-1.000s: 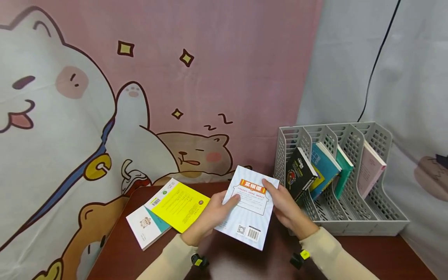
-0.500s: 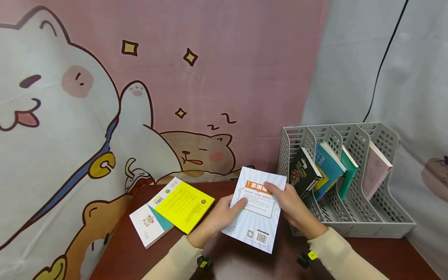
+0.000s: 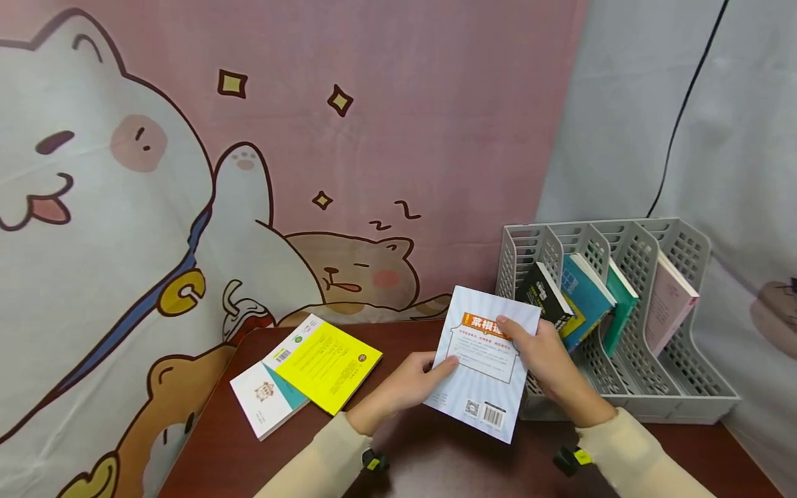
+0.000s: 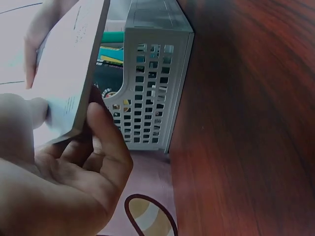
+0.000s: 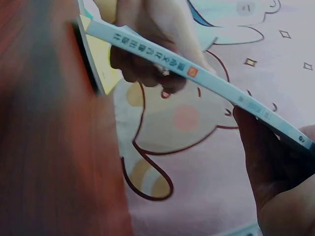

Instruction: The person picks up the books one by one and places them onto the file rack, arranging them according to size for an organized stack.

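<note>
A pale blue book (image 3: 479,387) with an orange title banner is held above the table, tilted, its barcode side facing up in the head view. My left hand (image 3: 407,380) grips its left edge, thumb on top and fingers curled beneath, as the left wrist view shows the hand (image 4: 83,172) doing. At the right edge my right hand (image 3: 548,360) pinches it, thumb lying over the banner. In the right wrist view the book's spine (image 5: 197,73) runs between both hands. The fingers under the book are partly hidden.
A grey slotted file rack (image 3: 635,408) stands at the right, holding a black book (image 3: 540,297), a blue book (image 3: 585,294), a green book (image 3: 619,304) and a pink book (image 3: 666,308). At the left of the table (image 3: 423,470), a yellow book (image 3: 326,360) overlaps a white-and-teal book (image 3: 264,404).
Both hands have carried the pale blue book to the right, nearer the rack, where it now covers part of the black book. The head view has shifted slightly. Both hands keep their hold.
</note>
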Demonstrator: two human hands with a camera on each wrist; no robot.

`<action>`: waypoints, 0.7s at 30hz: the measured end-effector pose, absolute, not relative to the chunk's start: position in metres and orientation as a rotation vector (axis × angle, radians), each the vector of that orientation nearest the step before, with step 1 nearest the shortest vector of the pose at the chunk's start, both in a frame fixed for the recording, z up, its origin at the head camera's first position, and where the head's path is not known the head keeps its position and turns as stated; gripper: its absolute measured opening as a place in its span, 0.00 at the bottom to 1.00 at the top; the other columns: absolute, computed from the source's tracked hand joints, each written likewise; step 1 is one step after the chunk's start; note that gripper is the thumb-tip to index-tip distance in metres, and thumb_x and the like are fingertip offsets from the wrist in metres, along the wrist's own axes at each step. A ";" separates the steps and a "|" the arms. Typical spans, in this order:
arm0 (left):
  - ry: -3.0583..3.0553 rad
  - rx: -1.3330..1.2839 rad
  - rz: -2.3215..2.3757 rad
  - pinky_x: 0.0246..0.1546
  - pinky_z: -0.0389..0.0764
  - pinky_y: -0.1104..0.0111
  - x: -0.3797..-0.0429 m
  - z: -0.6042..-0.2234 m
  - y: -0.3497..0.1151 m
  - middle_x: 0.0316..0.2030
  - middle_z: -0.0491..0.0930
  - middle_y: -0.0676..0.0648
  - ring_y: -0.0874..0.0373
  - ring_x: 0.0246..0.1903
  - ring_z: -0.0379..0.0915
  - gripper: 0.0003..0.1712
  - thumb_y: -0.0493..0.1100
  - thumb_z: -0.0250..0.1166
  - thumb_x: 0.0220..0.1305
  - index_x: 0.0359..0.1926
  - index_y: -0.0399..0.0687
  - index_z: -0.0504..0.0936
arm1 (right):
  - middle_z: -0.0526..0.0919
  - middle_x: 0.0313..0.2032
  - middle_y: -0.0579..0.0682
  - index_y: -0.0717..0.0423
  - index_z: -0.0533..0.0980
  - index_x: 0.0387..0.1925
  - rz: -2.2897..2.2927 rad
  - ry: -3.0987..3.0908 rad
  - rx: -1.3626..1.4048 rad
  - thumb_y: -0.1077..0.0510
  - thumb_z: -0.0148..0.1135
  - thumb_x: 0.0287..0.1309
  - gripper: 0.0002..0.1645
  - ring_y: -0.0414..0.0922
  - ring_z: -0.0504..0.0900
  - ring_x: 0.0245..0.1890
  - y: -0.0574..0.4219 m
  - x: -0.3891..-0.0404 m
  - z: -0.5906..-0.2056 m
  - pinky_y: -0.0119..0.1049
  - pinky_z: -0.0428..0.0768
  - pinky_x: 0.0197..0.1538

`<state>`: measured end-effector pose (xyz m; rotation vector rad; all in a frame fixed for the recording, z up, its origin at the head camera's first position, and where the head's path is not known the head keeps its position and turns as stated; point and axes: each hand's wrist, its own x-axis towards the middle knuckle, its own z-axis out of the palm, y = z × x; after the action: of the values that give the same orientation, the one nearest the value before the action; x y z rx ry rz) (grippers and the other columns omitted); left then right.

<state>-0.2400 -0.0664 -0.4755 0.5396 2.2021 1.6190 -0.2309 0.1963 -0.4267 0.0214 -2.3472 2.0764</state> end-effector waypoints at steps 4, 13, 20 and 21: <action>2.235 0.615 1.552 0.26 0.85 0.63 -0.241 -0.479 -0.059 0.39 0.93 0.49 0.52 0.27 0.86 0.18 0.57 0.64 0.82 0.58 0.53 0.91 | 0.93 0.37 0.46 0.67 0.74 0.70 2.002 -2.361 0.018 0.41 0.61 0.83 0.35 0.46 0.95 0.30 0.214 -0.227 -0.420 0.43 0.93 0.35; 2.298 0.719 1.455 0.24 0.82 0.71 -0.244 -0.486 -0.033 0.32 0.92 0.44 0.40 0.26 0.87 0.13 0.54 0.67 0.81 0.43 0.52 0.90 | 0.89 0.32 0.29 0.67 0.71 0.72 1.749 -2.371 -0.068 0.40 0.56 0.84 0.36 0.41 0.94 0.28 0.270 -0.209 -0.408 0.42 0.92 0.33; 2.315 0.731 1.448 0.23 0.83 0.71 -0.242 -0.487 -0.006 0.36 0.93 0.46 0.48 0.26 0.88 0.10 0.50 0.67 0.81 0.49 0.50 0.89 | 0.89 0.30 0.26 0.46 0.80 0.57 1.583 -2.372 -0.087 0.43 0.59 0.83 0.15 0.39 0.93 0.25 0.307 -0.196 -0.399 0.38 0.90 0.28; 2.319 0.718 1.456 0.23 0.83 0.71 -0.241 -0.488 -0.002 0.36 0.93 0.48 0.50 0.25 0.88 0.11 0.50 0.67 0.81 0.51 0.50 0.89 | 0.89 0.29 0.25 0.41 0.80 0.54 1.569 -2.371 -0.096 0.43 0.60 0.83 0.11 0.39 0.92 0.24 0.310 -0.194 -0.397 0.38 0.90 0.28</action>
<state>-0.2410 -0.0016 -0.4878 0.7178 2.3194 1.4559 -0.1943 0.3101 -0.3973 -0.0956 -2.3715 1.5690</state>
